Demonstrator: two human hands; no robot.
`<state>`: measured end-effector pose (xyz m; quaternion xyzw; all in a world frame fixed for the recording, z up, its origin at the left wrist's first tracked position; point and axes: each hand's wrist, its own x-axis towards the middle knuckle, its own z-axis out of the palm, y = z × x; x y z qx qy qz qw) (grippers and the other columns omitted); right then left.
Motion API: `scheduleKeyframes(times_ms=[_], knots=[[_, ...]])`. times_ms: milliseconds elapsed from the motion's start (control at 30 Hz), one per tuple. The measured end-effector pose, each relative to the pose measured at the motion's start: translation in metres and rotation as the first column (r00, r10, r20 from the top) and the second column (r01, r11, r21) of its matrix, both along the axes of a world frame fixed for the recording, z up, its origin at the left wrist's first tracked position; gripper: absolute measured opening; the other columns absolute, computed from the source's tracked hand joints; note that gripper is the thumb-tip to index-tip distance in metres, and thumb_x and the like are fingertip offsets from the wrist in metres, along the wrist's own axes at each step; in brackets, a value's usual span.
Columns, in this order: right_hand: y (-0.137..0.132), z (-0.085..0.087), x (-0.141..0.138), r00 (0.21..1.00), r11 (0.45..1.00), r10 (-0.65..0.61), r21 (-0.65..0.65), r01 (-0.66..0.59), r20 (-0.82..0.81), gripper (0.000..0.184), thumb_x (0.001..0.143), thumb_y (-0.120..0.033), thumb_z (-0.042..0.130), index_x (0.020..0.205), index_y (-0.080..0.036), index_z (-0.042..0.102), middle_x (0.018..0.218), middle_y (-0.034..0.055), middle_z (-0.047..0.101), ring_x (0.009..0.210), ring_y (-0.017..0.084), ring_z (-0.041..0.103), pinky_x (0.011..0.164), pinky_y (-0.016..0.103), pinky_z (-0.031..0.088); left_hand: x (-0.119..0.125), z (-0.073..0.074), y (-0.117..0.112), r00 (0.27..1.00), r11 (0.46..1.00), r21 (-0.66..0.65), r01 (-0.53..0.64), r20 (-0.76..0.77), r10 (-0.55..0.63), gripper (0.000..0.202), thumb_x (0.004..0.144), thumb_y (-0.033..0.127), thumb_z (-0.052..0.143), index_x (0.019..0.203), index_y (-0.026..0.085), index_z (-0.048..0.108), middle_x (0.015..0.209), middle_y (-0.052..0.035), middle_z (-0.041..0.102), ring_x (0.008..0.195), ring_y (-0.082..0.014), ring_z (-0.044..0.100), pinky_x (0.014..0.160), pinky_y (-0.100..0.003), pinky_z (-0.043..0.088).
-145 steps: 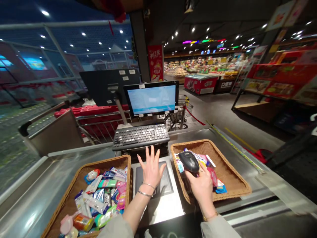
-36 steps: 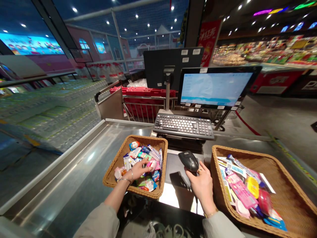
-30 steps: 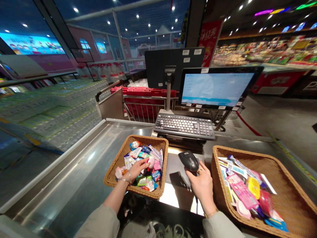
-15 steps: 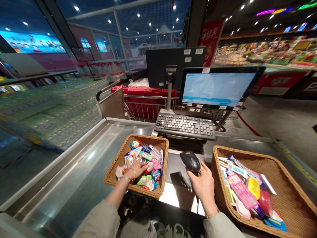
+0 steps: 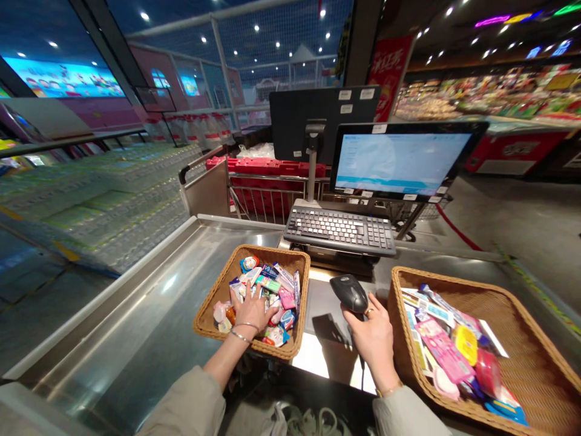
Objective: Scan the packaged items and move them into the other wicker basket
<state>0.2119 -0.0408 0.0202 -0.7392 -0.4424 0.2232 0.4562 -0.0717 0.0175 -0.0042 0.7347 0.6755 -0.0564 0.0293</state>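
Left fingers (image 5: 236, 295): spread wide and pointing away from the person, tips down among the packets; whether they pinch anything, I cannot tell.
Left hand (image 5: 252, 313): palm down over the small packets (image 5: 281, 284), inside the left wicker basket (image 5: 272, 251), with a thin bangle (image 5: 240, 335) at the wrist.
Right fingers (image 5: 371, 316): curled closed around the grip of the scanner, one wearing a ring (image 5: 368, 312).
Right hand (image 5: 374, 342): holding a dark handheld barcode scanner (image 5: 348, 293) just above the steel counter, at lower centre-right.
Scanner's long axis: slanting from lower right to upper left, its broad rounded end pointing upper left, towards the keyboard (image 5: 339, 230).
Scanner cable (image 5: 362, 363): hanging straight down beneath the right hand.
Right wicker basket (image 5: 396, 327): at lower right, just beside the right hand, filled with flat packets and a pink card (image 5: 442, 350).
Beyond the hands: a monitor (image 5: 399, 160) on a stand, upper centre-right, behind the keyboard.
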Motion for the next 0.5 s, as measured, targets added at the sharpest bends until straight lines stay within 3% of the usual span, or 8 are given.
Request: scheduleKeyframes(times_ms=[100,267,400,500], knots=[[0.001,-0.003,0.000,1.000,1.000,0.000,-0.004,0.000,-0.005,0.040,0.062,-0.053,0.068,0.080,-0.019,0.077,0.113,0.0153,0.073,0.135,0.037,0.047,0.112,0.051,0.033,0.015,0.003,-0.006,0.997,0.995,-0.100,-0.017,-0.070,0.010,0.061,0.084,0.069,0.050,0.114,0.022,0.075,0.157,-0.0158,0.042,0.151,-0.0453,0.015,0.112,-0.078,-0.007],[0.001,-0.001,-0.001,0.999,0.999,0.027,0.017,-0.027,-0.016,0.040,0.062,-0.052,0.067,0.081,-0.018,0.077,0.111,0.0152,0.074,0.135,0.036,0.048,0.112,0.049,0.034,0.031,0.000,-0.002,0.987,0.984,-0.170,-0.059,-0.160,0.031,0.072,0.080,0.066,0.056,0.130,0.016,0.065,0.160,-0.0183,0.034,0.154,-0.0417,0.009,0.114,-0.074,-0.009],[-0.001,0.002,0.001,1.000,0.999,0.028,0.032,-0.027,-0.010,0.038,0.064,-0.051,0.067,0.080,-0.018,0.077,0.108,0.0147,0.074,0.133,0.035,0.049,0.111,0.046,0.035,0.027,-0.001,0.003,0.991,0.986,-0.156,-0.051,-0.131,0.030,0.066,0.078,0.058,0.062,0.130,0.018,0.064,0.161,-0.0162,0.034,0.153,-0.0421,0.012,0.115,-0.074,-0.008],[-0.002,0.003,0.003,0.999,0.999,0.031,0.042,-0.031,0.008,0.038,0.064,-0.051,0.067,0.079,-0.018,0.076,0.106,0.0152,0.075,0.132,0.036,0.050,0.110,0.046,0.035,0.021,-0.001,0.007,0.997,0.996,-0.077,-0.035,-0.071,0.030,0.054,0.078,0.052,0.064,0.120,0.020,0.070,0.161,-0.0135,0.036,0.153,-0.0429,0.012,0.116,-0.073,-0.006]])
